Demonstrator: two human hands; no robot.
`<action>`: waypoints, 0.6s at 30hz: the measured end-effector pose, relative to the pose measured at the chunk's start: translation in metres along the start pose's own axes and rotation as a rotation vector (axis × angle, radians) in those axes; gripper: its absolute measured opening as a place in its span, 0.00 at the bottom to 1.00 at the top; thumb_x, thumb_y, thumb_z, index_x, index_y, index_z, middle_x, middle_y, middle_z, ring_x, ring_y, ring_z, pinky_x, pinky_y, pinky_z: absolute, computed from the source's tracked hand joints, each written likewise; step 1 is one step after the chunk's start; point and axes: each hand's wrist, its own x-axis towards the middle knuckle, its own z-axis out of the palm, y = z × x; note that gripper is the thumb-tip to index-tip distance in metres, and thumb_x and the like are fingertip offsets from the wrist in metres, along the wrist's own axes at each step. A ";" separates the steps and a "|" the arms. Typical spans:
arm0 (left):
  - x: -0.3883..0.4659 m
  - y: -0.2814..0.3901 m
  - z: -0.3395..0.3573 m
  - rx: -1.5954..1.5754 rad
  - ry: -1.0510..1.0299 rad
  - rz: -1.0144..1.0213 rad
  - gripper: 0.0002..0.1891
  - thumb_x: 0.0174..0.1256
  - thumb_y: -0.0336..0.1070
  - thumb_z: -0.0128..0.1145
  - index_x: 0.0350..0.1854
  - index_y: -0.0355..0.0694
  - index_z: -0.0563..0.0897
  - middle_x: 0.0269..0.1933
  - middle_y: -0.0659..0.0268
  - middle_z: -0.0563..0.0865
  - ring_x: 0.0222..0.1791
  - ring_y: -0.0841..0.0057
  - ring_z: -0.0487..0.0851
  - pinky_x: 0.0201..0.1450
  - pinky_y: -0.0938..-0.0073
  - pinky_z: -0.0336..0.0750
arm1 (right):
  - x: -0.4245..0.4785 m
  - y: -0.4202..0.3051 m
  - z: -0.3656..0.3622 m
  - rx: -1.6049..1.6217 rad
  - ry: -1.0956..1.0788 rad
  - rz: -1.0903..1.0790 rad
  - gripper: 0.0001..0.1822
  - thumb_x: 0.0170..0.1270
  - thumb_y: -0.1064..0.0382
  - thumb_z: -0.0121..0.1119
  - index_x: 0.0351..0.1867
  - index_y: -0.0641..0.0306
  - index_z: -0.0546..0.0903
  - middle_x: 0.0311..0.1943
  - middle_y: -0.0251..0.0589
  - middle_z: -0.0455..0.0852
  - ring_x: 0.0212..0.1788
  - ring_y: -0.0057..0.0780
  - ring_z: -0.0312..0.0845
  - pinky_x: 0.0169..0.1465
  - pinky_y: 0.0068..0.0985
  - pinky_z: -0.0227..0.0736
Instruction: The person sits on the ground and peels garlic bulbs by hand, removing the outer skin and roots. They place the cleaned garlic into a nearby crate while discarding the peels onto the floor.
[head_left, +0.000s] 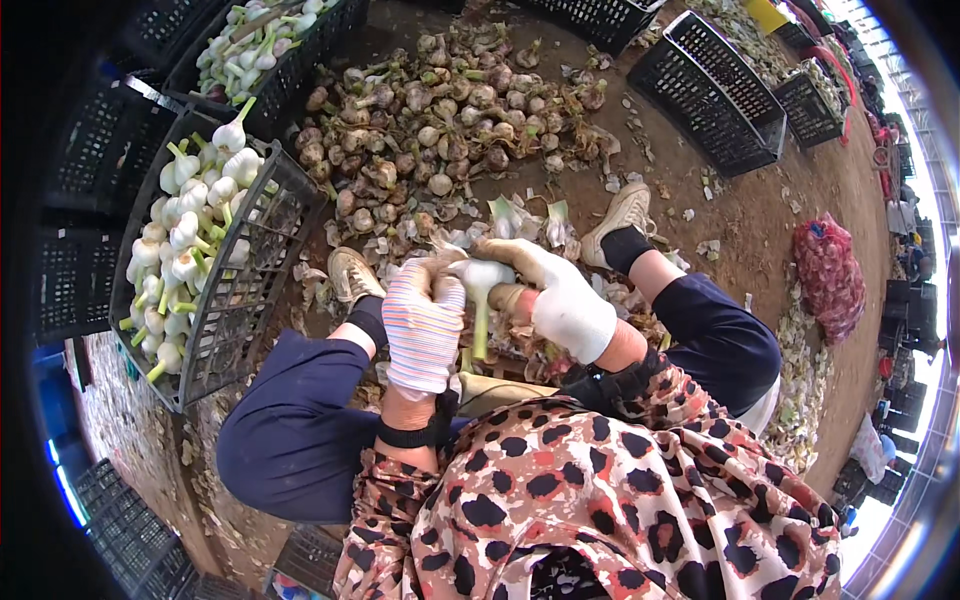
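Between my two gloved hands is a white garlic bulb (481, 276), its green stem pointing down towards my body. My left hand (427, 322), in a striped knit glove, pinches the bulb's left side, where a piece of loose dry skin sticks up. My right hand (562, 300), in a white glove with tan fingers, grips the right side of the bulb with curled fingers. Behind the hands lies a heap of unpeeled garlic bulbs (442, 112) with dry skins and roots. Peeled white garlic bulbs (187, 225) fill a black plastic crate (262, 270) at the left.
Another black crate (300, 75) of garlic stands at the upper left. A black crate (712, 90) stands at the upper right. A red mesh sack (829, 277) lies on the dirt floor at the right. Loose garlic skins cover the ground around my shoes.
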 end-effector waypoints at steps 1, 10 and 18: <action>-0.001 -0.003 -0.001 -0.118 0.018 -0.109 0.09 0.71 0.30 0.57 0.50 0.35 0.84 0.33 0.62 0.86 0.34 0.71 0.85 0.37 0.71 0.78 | 0.002 0.001 0.000 0.090 -0.018 0.028 0.28 0.66 0.71 0.61 0.69 0.68 0.72 0.57 0.39 0.82 0.52 0.22 0.78 0.52 0.22 0.76; 0.010 -0.037 0.001 -1.516 0.062 -0.750 0.07 0.68 0.39 0.61 0.41 0.43 0.83 0.31 0.69 0.83 0.24 0.79 0.77 0.28 0.75 0.75 | 0.029 0.063 0.017 0.305 0.078 0.154 0.43 0.56 0.72 0.65 0.75 0.77 0.60 0.53 0.43 0.82 0.51 0.27 0.78 0.55 0.22 0.74; 0.027 -0.081 -0.023 -1.161 0.240 -0.665 0.19 0.74 0.53 0.59 0.53 0.44 0.80 0.45 0.61 0.85 0.44 0.66 0.88 0.41 0.62 0.88 | 0.021 0.047 -0.008 0.536 0.034 0.154 0.42 0.58 0.72 0.59 0.77 0.68 0.59 0.51 0.43 0.83 0.43 0.23 0.80 0.44 0.18 0.75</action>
